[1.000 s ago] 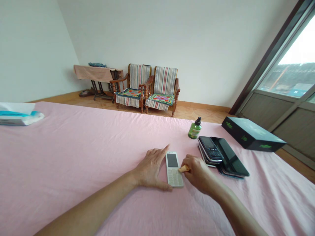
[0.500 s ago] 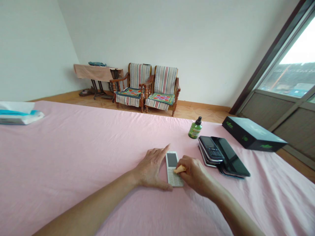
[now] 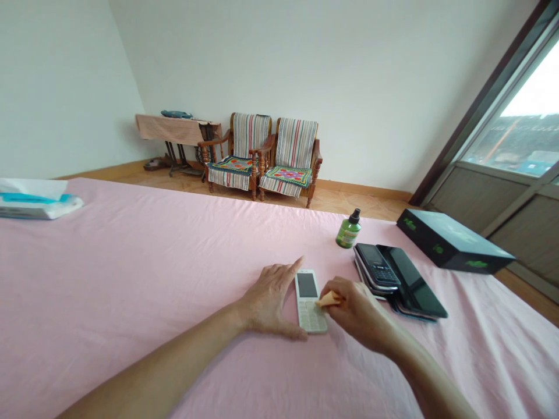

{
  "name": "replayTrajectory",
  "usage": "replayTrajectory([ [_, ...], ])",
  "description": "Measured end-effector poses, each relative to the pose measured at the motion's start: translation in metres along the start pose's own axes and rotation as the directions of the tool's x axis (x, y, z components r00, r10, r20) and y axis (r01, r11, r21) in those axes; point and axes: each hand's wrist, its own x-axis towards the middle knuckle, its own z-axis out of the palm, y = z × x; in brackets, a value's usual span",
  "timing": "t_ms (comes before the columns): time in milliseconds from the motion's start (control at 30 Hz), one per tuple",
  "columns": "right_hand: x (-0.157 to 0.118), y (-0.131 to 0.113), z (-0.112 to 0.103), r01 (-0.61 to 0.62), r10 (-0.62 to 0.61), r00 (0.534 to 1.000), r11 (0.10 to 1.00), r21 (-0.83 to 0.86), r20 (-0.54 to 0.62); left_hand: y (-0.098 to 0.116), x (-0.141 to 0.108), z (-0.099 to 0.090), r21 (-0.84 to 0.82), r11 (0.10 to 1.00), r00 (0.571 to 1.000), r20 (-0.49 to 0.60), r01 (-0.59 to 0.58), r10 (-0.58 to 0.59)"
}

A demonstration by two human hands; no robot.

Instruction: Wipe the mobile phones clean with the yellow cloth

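Across the pink cloth (image 3: pixel 174 262), a white keypad phone (image 3: pixel 311 301) lies between the hands, the left hand (image 3: pixel 268 302) spread open against its side, the right hand (image 3: pixel 356 314) closed in a pinching grip on a small orange pad (image 3: pixel 329 299) at the keypad's edge.

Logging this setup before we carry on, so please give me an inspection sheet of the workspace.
surface: pink sheet, lightly creased
job's things: white keypad phone lying face up between the hands; orange-yellow pad at its right edge, material unclear
clutter: stacked black phones, black slab phone, green spray bottle, black box, tissue packet
grippers: left hand open, against the phone's left edge; right hand pinching the pad
cables: nothing seen
surroundings: two striped armchairs, cloth-covered table, window
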Motion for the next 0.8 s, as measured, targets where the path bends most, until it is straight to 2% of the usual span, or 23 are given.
replayTrajectory([
  [233, 0.0, 0.011, 0.018, -0.001, 0.001, 1.0, 1.0, 0.017, 0.019, 0.0, 0.0, 0.002, -0.01, 1.0, 1.0, -0.013, -0.008, 0.008],
  [500, 0.001, -0.003, 0.022, 0.005, -0.005, 1.0, 1.0, 0.0, 0.003, 0.0, 0.001, 0.002, -0.026, 1.0, 1.0, -0.019, -0.006, 0.005],
  [800, 0.005, -0.015, 0.039, 0.079, -0.077, 0.997, 0.994, 0.077, -0.027, 0.001, 0.0, 0.002, -0.012, 1.0, 1.0, -0.029, -0.012, 0.012],
])
